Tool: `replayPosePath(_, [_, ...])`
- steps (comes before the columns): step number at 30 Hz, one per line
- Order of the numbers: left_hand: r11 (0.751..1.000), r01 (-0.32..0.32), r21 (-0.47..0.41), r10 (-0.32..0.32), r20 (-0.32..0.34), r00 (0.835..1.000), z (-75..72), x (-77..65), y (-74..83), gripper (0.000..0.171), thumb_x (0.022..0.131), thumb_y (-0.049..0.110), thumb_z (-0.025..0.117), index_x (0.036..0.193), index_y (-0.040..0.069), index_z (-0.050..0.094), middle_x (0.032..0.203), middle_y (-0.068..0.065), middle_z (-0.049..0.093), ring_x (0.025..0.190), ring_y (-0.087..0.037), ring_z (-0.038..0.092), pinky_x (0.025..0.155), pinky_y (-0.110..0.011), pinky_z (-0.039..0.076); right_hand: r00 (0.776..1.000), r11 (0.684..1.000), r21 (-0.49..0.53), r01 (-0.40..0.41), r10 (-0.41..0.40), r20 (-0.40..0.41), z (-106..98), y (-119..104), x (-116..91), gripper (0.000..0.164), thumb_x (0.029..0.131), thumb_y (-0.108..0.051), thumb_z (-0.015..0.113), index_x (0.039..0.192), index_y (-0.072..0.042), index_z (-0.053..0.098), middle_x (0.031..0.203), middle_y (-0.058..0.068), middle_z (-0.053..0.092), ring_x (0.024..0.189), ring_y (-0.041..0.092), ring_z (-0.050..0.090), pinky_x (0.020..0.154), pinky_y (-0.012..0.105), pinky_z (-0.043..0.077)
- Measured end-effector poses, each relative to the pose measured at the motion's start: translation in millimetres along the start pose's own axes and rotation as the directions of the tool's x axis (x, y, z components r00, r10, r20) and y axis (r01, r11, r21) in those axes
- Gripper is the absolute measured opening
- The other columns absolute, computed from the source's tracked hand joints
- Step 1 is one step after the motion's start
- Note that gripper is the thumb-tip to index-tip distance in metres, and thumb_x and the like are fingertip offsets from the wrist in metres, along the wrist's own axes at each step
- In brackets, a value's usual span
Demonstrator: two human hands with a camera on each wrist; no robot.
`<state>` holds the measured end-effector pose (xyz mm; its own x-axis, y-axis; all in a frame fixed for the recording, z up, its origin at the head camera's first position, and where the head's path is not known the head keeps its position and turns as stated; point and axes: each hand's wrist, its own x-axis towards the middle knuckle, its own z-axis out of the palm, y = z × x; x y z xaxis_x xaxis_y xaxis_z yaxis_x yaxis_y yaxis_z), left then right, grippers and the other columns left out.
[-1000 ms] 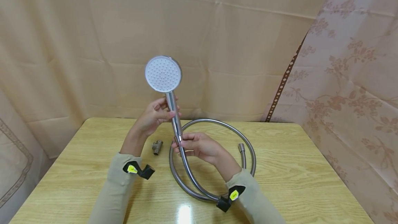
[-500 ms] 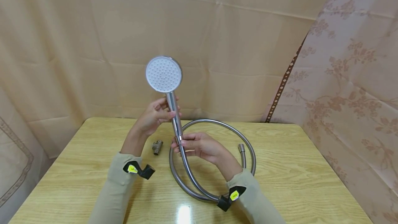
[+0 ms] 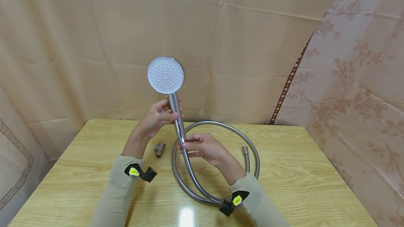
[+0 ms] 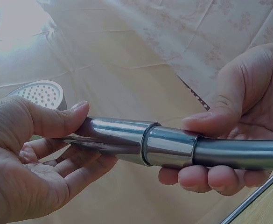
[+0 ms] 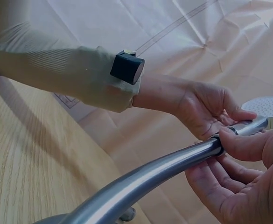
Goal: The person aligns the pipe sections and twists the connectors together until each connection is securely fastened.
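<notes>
My left hand (image 3: 153, 120) grips the chrome handle of a shower head (image 3: 166, 75), whose round white nozzle face tilts up toward me. Just below, my right hand (image 3: 206, 149) pinches the smooth metal connector (image 4: 170, 147) at the end of a shower hose (image 3: 192, 174). In the left wrist view the connector sits against the handle's lower end, with a thin dark seam between them. My right thumb lies along the connector's top and the fingers curl beneath. From there the hose (image 5: 141, 182) bends down to the table.
The hose loops over the wooden table (image 3: 300, 178), its other end fitting (image 3: 244, 149) lying inside the coil at right. A small metal valve (image 3: 159, 149) lies left of the loop. Beige curtain (image 3: 202, 45) hangs behind the table, a flowered one (image 3: 356, 90) at right.
My right hand's fingers have shifted slightly around the hose connector, with less of the fingertips showing on its left side. The shower head and left hand have stayed in place.
</notes>
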<state>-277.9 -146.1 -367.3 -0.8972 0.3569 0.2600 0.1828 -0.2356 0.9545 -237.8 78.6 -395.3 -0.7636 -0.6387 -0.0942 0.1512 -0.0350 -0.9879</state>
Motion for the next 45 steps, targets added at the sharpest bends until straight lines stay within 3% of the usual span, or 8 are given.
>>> replayPosePath(7, [1.000, -0.013, 0.009, 0.013, 0.004, 1.000, -0.5, -0.8, -0.2, 0.051, 0.093, -0.006, 0.057, 0.142, -0.001, 0.046, 0.108, -0.004, 0.062, 0.097, -0.020, 0.074, 0.087, -0.035, 0.058, 0.999, 0.999, 0.046, -0.006, 0.003, 0.050, -1, 2, 2, 0.020, 0.102, 0.000, 0.054, 0.117, 0.002, 0.067, 0.098, -0.002, 0.077, 0.094, 0.011, 0.072, 0.089, 0.033, 0.057])
replayPosePath(15, [1.000, -0.015, 0.016, 0.015, 0.007, 1.000, 0.4, -1.3, 0.2, 0.053, 0.093, -0.006, 0.057, 0.144, -0.003, 0.044, 0.109, -0.004, 0.061, 0.096, -0.019, 0.075, 0.087, -0.034, 0.057, 0.991, 0.995, 0.102, -0.014, 0.001, 0.132, -7, 7, 4, 0.024, 0.105, -0.002, 0.046, 0.111, -0.009, 0.069, 0.101, -0.003, 0.076, 0.099, 0.012, 0.071, 0.092, 0.032, 0.054])
replayPosePath(19, [1.000, -0.015, 0.014, 0.015, 0.007, 1.000, 1.4, -1.6, 0.6, 0.054, 0.092, -0.006, 0.056, 0.144, -0.003, 0.043, 0.109, -0.004, 0.061, 0.095, -0.017, 0.074, 0.087, -0.034, 0.057, 0.988, 0.994, 0.111, -0.025, 0.008, 0.152, -9, 6, 3, 0.025, 0.106, -0.002, 0.046, 0.115, -0.008, 0.068, 0.104, -0.002, 0.076, 0.100, 0.012, 0.071, 0.095, 0.033, 0.054])
replayPosePath(26, [1.000, -0.009, 0.016, 0.009, 0.005, 1.000, 2.1, -1.6, 1.4, 0.055, 0.092, -0.006, 0.056, 0.145, -0.004, 0.042, 0.110, -0.005, 0.060, 0.097, -0.018, 0.074, 0.088, -0.034, 0.057, 0.997, 0.999, 0.044, -0.007, 0.003, 0.076, -6, 0, -1, 0.029, 0.102, -0.003, 0.055, 0.128, 0.009, 0.061, 0.106, 0.005, 0.077, 0.102, 0.016, 0.073, 0.104, 0.046, 0.053])
replayPosePath(35, [1.000, -0.002, 0.019, 0.002, -0.002, 1.000, 2.5, -2.4, 2.1, 0.057, 0.092, -0.006, 0.057, 0.146, -0.005, 0.041, 0.111, -0.005, 0.061, 0.095, -0.017, 0.075, 0.088, -0.035, 0.057, 0.993, 0.993, -0.112, 0.030, -0.043, -0.112, 5, -1, -2, 0.029, 0.095, -0.006, 0.070, 0.120, 0.009, 0.066, 0.111, 0.024, 0.074, 0.100, 0.028, 0.075, 0.087, 0.038, 0.061])
replayPosePath(45, [1.000, -0.006, 0.026, 0.006, 0.000, 1.000, 1.3, -1.8, 1.6, 0.057, 0.092, -0.005, 0.058, 0.147, -0.004, 0.041, 0.111, -0.005, 0.061, 0.096, -0.018, 0.075, 0.088, -0.034, 0.057, 0.993, 0.993, -0.109, 0.053, -0.063, -0.095, 6, 1, -1, 0.030, 0.097, -0.003, 0.065, 0.121, 0.014, 0.063, 0.118, 0.037, 0.066, 0.087, 0.014, 0.075, 0.087, 0.036, 0.061])
